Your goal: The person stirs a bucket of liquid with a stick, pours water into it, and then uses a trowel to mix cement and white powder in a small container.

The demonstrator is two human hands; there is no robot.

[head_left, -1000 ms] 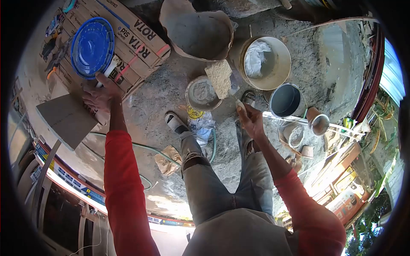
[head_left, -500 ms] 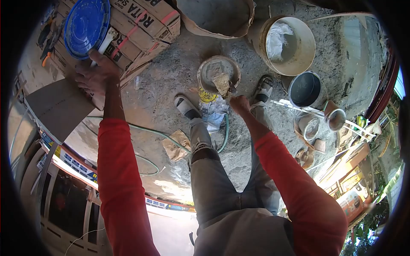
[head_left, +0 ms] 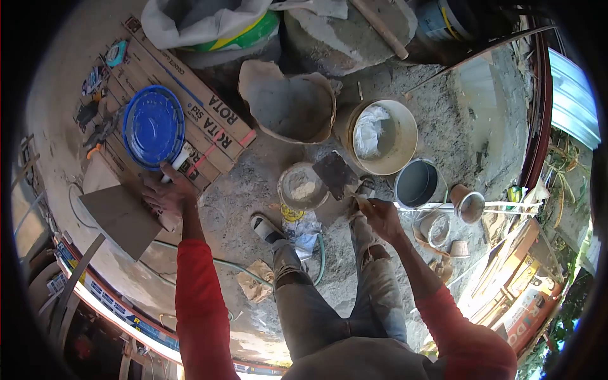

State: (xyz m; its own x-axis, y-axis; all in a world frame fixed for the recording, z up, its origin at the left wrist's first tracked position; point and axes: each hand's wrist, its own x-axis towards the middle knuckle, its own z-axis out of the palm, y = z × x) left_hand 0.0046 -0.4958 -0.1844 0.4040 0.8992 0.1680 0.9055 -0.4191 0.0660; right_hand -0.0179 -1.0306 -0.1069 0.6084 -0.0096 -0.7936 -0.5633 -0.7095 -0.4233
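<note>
Head view: rough concrete floor [head_left: 253, 183], mortar-dusted, cluttered with building gear. Person stands looking down at own legs and sandals.

Right hand [head_left: 380, 214] clenched round the handle of a trowel [head_left: 335, 175]; blade is dark, tilted, held over the gap between the small tub [head_left: 301, 187] and the white bucket [head_left: 380, 136], just beside both. Blade looks near bare. Tub holds a lump of pale mortar, sits right in front of the left sandal.

Left hand [head_left: 166, 193] grips the edge of a grey tile [head_left: 120, 218], fingers wrapped over its top corner. Tile lies tilted, leaning off the cardboard box [head_left: 190, 123] printed "ROTA". Blue lid [head_left: 154, 126] rests on the box, just above the hand; a white tube-like piece [head_left: 177, 161] pokes out between lid and fingers. Can't tell if the hand holds that too.

Around:
- torn paper sack [head_left: 291, 104], open, behind the tub
- grey bucket [head_left: 418, 185] right of the white one
- small metal cup [head_left: 470, 204] further right
- green hose [head_left: 320, 253] curling by the feet
- white-green bag [head_left: 209, 25] at top
- hand tools left of the box, too small to identify
</note>
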